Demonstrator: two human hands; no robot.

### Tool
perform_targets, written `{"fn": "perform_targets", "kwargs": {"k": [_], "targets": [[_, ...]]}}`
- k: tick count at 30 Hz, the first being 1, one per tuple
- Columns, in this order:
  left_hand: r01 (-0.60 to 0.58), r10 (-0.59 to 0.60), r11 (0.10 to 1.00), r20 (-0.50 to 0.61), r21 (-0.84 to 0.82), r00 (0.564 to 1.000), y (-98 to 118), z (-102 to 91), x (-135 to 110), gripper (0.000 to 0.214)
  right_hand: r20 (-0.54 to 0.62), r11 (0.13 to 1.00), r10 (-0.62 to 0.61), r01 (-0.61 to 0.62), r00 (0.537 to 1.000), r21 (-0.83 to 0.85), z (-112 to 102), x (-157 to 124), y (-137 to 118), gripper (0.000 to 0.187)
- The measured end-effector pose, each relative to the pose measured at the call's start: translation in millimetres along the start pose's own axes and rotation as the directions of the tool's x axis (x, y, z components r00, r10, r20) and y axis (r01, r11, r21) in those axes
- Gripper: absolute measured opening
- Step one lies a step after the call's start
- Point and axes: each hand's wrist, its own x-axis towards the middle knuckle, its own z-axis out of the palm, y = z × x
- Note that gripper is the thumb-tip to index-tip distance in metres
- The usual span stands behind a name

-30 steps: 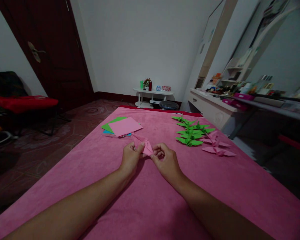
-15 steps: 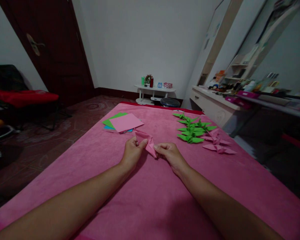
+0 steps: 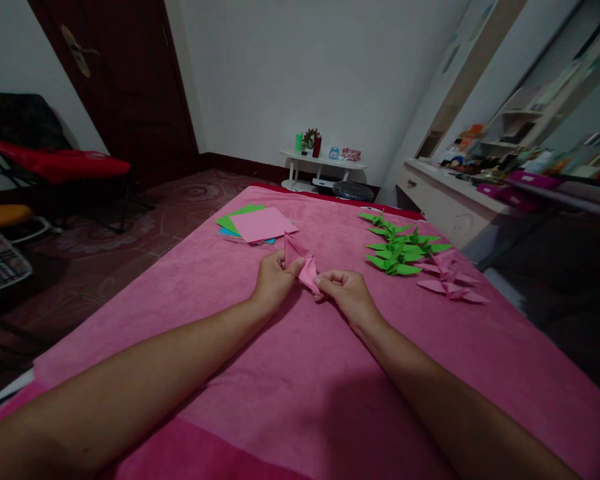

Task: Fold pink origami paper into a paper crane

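A partly folded pink origami paper [image 3: 307, 269] is held between my two hands, just above the pink cloth [image 3: 280, 373]. My left hand [image 3: 276, 277] pinches its left side, thumb on top. At its lower right tip, my right hand [image 3: 344, 291] has thumb and fingers closed on the paper. Beyond my left hand lies a stack of square paper sheets [image 3: 264, 224], pink on top with green and blue below. To the right sit several folded green paper cranes [image 3: 393, 265] and pink paper cranes [image 3: 453, 291].
Past the far edge stands a small white table [image 3: 325, 161] with a plant and small items. A cluttered white dresser [image 3: 443, 200] runs along the right. On the left are a red chair [image 3: 65, 163] and a dark door [image 3: 115, 87].
The view has tilted down and shifted slightly left. Both hands still grip the pink paper, whose upper point now stands more upright; my right fingers sit at its lower tip.
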Motion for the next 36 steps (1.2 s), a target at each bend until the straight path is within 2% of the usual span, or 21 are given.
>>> {"fn": "perform_targets", "kwargs": {"k": [7, 9, 13, 19, 24, 27, 30, 34, 36], "targets": [[-0.041, 0.045, 0.993, -0.041, 0.108, 0.998, -9, -1.6, 8, 0.016, -0.070, 1.000, 0.013, -0.013, 0.997, 0.001, 4, -2, 4, 0.016], [0.010, -0.005, 0.997, -0.059, 0.079, 0.998, -8, -0.5, 8, 0.016, -0.074, 1.000, 0.003, -0.001, 0.997, 0.027, 3, -2, 4, 0.020], [0.119, -0.120, 0.992, -0.043, -0.032, 0.992, -3, 1.5, 7, 0.017, -0.022, 0.995, -0.092, 0.093, 0.995, 0.037, 3, -2, 5, 0.027], [0.185, -0.184, 0.979, 0.017, -0.091, 0.983, -2, -0.4, 9, 0.019, 0.032, 0.975, -0.163, 0.166, 0.986, -0.151, 0, -1, 10, 0.018], [0.253, -0.254, 0.954, 0.014, -0.161, 0.967, -1, -3.0, 12, 0.018, 0.112, 0.941, -0.268, 0.285, 0.957, -0.180, 0, -2, 9, 0.022], [0.312, -0.310, 0.924, 0.047, -0.220, 0.950, 1, -4.1, 13, 0.016, 0.111, 0.882, -0.376, 0.392, 0.920, -0.261, 3, -4, 5, 0.023], [0.367, -0.358, 0.896, 0.082, -0.250, 0.930, 3, -3.7, 13, 0.016, 0.112, 0.784, -0.490, 0.493, 0.865, -0.377, 5, -7, 1, 0.016], [0.400, -0.388, 0.880, 0.098, -0.255, 0.916, 7, -2.2, 11, 0.016, 0.194, 0.530, -0.642, 0.613, 0.741, -0.586, 1, -8, -3, 0.012], [0.404, -0.390, 0.878, 0.105, -0.257, 0.915, 9, -1.9, 9, 0.017, 0.252, 0.431, -0.665, 0.637, 0.703, -0.638, -1, -8, -4, 0.012]]}}
